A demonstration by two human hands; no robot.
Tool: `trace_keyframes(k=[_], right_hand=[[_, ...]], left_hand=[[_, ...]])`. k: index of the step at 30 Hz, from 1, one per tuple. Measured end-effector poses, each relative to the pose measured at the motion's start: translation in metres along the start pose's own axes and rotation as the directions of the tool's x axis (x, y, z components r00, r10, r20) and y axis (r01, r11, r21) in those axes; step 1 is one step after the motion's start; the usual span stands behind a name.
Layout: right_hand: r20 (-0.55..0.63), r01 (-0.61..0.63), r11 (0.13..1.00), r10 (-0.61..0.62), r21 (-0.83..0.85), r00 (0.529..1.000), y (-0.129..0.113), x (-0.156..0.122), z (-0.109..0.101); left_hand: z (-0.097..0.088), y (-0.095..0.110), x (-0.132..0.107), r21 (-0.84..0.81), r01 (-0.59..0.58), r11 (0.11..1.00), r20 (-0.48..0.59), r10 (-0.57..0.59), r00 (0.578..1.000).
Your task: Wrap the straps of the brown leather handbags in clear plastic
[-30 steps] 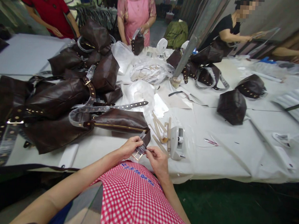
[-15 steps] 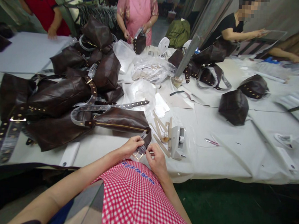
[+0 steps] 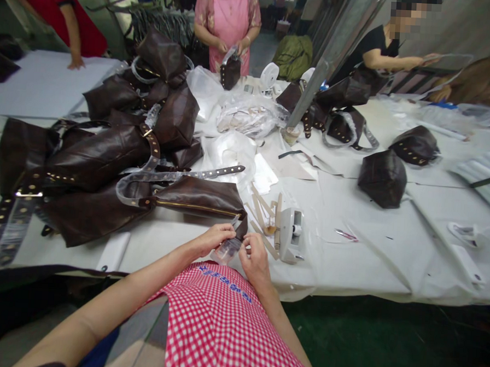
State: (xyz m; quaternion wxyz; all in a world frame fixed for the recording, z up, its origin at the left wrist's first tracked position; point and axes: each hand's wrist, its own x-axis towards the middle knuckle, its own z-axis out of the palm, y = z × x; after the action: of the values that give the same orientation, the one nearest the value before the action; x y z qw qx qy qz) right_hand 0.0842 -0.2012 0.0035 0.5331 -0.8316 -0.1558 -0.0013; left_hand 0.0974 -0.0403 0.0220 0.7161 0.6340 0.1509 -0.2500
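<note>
A dark brown leather bag (image 3: 203, 193) lies before me, its brass zip facing up. At its near right end, my left hand (image 3: 213, 240) pinches a strap end wrapped in clear plastic film (image 3: 226, 251). My right hand (image 3: 256, 258) is closed at the right edge of the same wrapped strap end, thumb and forefinger together. The buckle on it is mostly covered by the film. A studded handle strap (image 3: 188, 174), also wrapped in plastic, loops over the bag. Just right of my hands stands a white tape dispenser (image 3: 292, 236) beside brown strips (image 3: 264, 212).
More brown bags (image 3: 98, 156) are heaped at the left. Plastic bags (image 3: 248, 115) lie mid-table by a slanting metal post (image 3: 320, 72). Two bags (image 3: 383, 177) and small scissors (image 3: 346, 235) are at the right. Co-workers stand around the far side, one in a pink apron (image 3: 231, 18).
Clear film now covers the buckle that showed bare below my fingers. My hands have barely shifted. At the far left, a co-worker's arm moved left.
</note>
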Motion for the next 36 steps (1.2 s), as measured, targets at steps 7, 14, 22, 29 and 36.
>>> trace_keyframes(k=[7,14,22,29,36], right_hand=[[-0.068,-0.032,0.999,0.031,-0.014,0.997,0.011,0.001,0.006],[-0.099,-0.145,0.984,0.155,0.099,0.983,0.02,0.001,0.004],[0.051,-0.475,0.749,0.512,0.462,0.858,0.006,-0.002,-0.003],[0.128,-0.482,0.637,0.518,0.602,0.846,0.006,-0.001,0.004],[0.237,-0.524,0.474,0.54,0.707,0.808,0.009,-0.002,0.004]], left_hand=[[-0.002,0.001,0.002,-0.015,0.015,1.0,0.086,-0.014,0.996],[0.0,0.002,-0.002,-0.11,0.044,0.993,0.125,-0.031,0.992],[0.001,0.0,0.001,-0.127,0.015,0.992,0.02,-0.013,1.0],[0.003,0.006,0.0,-0.004,-0.061,0.998,0.01,0.062,0.998],[-0.009,0.0,-0.006,-0.121,-0.038,0.992,0.037,0.042,0.998]])
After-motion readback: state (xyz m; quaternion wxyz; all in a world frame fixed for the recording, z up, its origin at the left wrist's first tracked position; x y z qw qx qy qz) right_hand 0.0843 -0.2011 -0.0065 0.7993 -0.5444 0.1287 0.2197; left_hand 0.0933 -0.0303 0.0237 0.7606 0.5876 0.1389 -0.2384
